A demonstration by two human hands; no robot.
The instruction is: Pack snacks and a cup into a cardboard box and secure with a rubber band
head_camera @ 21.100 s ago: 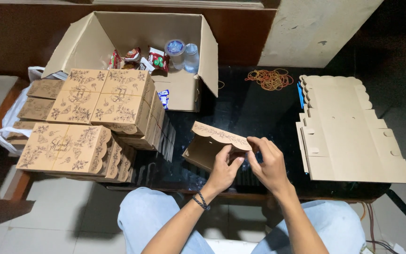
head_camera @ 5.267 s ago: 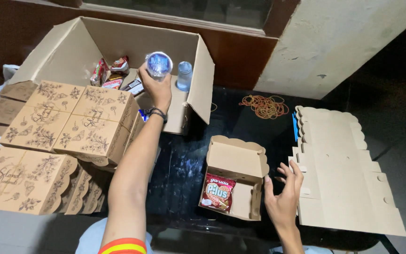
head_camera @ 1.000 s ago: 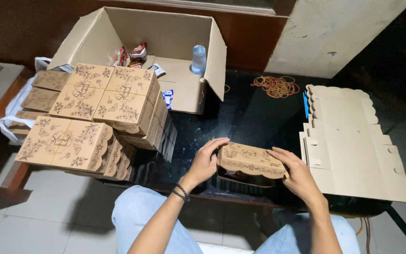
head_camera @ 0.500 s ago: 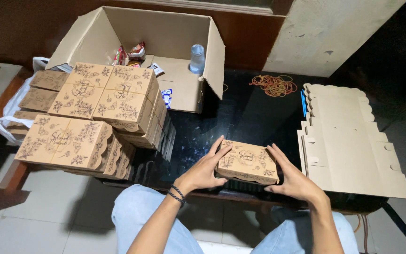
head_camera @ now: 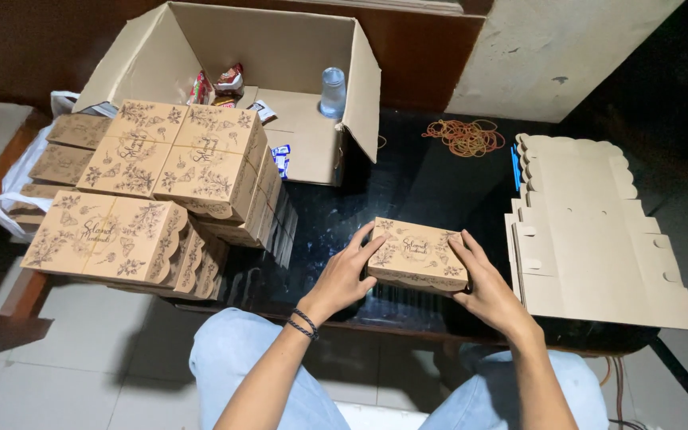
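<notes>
Now, label by label:
Left hand (head_camera: 342, 275): fingers spread and lightly curled, pressed against the left side of the small box, thumb along the near edge; dark bands on the wrist.
Right hand (head_camera: 487, 288): fingers stretched out, laid over the right end of the same box, palm against its near corner.
Small box (head_camera: 418, 253): brown card with a printed floral lid, closed, flat on the black table (head_camera: 408, 179) near its front edge, clasped between both hands.
Big carton (head_camera: 280, 72): open, flaps up, at the back left of the table; inside, a clear plastic bottle (head_camera: 332, 91) upright by the right wall, and red snack packets (head_camera: 218, 84) by the back left.
Closed boxes (head_camera: 177, 155): same floral print, stacked in piles left of the hands, just in front of the carton.
Flat blanks (head_camera: 591, 227): unfolded box card with scalloped edges, piled on the right side of the table, just beside the right hand.
Rubber bands (head_camera: 465, 136): loose orange heap at the back of the table, between carton and blanks.
White bag (head_camera: 17, 191): far left, partly behind the stacks.
</notes>
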